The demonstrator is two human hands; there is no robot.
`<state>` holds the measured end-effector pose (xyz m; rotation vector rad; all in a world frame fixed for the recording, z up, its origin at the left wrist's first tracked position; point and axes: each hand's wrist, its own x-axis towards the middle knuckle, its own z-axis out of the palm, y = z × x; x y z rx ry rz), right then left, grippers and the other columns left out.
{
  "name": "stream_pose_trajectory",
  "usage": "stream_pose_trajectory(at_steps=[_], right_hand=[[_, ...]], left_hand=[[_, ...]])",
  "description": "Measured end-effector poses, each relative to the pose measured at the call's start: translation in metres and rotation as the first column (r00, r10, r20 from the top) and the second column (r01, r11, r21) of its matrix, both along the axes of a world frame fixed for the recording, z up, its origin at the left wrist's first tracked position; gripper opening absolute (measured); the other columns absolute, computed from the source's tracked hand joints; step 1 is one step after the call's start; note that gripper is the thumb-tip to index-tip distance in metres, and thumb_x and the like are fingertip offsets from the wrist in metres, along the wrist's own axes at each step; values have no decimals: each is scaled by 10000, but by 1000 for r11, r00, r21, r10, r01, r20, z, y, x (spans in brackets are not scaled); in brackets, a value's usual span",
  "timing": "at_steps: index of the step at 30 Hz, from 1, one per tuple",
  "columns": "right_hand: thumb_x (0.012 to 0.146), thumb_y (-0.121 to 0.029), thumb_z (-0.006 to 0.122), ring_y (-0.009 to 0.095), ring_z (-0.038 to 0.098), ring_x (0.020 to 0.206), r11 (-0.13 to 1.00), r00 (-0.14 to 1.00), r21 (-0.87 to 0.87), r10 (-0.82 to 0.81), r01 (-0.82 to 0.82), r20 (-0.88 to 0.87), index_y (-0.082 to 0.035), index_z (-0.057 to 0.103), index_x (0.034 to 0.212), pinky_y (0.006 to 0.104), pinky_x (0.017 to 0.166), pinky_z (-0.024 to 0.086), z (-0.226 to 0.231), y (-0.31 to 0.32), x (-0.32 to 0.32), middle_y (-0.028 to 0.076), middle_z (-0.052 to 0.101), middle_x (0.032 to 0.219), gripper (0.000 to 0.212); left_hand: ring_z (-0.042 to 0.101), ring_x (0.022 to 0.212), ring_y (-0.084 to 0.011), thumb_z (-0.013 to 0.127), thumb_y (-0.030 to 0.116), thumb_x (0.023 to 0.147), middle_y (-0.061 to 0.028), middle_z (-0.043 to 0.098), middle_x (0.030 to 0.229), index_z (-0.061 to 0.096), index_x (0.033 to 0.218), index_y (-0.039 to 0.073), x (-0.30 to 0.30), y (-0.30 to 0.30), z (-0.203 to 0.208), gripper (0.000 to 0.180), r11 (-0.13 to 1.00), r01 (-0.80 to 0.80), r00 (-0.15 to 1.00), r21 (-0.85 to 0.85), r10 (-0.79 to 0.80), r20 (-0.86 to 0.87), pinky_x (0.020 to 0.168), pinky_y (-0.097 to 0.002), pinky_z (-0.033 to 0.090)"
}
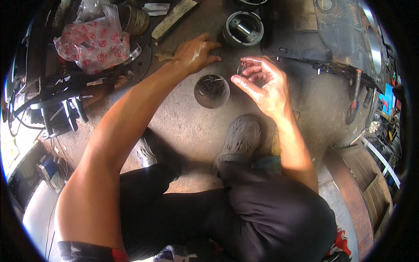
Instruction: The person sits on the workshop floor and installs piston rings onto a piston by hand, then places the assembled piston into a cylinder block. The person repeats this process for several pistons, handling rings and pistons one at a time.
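A piston (243, 29), its metal pin lying across the hollow inside, stands open side up at the top middle. My left hand (195, 54) reaches out just left of it, fingers apart and nothing visible in them. Between thumb and fingers, my right hand (267, 83) pinches a thin metal clip (240, 68) that looks like bent wire; the fingers partly hide it. Below and between both hands, a round can (212, 91) on the floor contains several dark, curved metal pieces. Both hands look smeared with grease.
Clear plastic bags (97, 43) with red print lie at the upper left, beside a ribbed cylindrical part (137, 20) and a wooden bar (174, 18). A large metal casing (334, 32) is at the upper right, near a hammer-like tool (354, 98). My shoes (240, 137) are below the can.
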<state>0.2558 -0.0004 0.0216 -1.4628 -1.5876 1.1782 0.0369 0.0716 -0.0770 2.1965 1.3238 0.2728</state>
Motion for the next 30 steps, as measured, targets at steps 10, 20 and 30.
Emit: stream_pose_trajectory(at_steps=[10,20,30], right_hand=[[659,-295,940,226,659,984,959,965,151,220,-240,141,-38,689,1119,342,809,559,8,-18,-17,104,662,1122,583],[485,-370,989,354,505,1308,942,939,159,256,-296,232,-62,468,1431,462,1111,408,-58,-35,-2,169,539,1393,1123],[590,-364,939,397,653,1102,961,950,54,257,-271,179,46,543,1240,457,945,530,-53,-32,-41,269,638,1202,865]], left_hand=[[681,1003,-345,785,281,819,-113,693,1084,731,1026,105,10,22,6,277,995,60,996,-82,-65,-61,873,-457,539],[584,756,-104,851,368,809,-8,659,813,697,913,68,-22,10,82,352,895,-62,929,-441,214,302,696,-278,466],[482,666,-34,762,266,925,-22,716,1002,589,942,76,-46,-28,68,258,870,-57,841,-489,306,447,592,-234,419]])
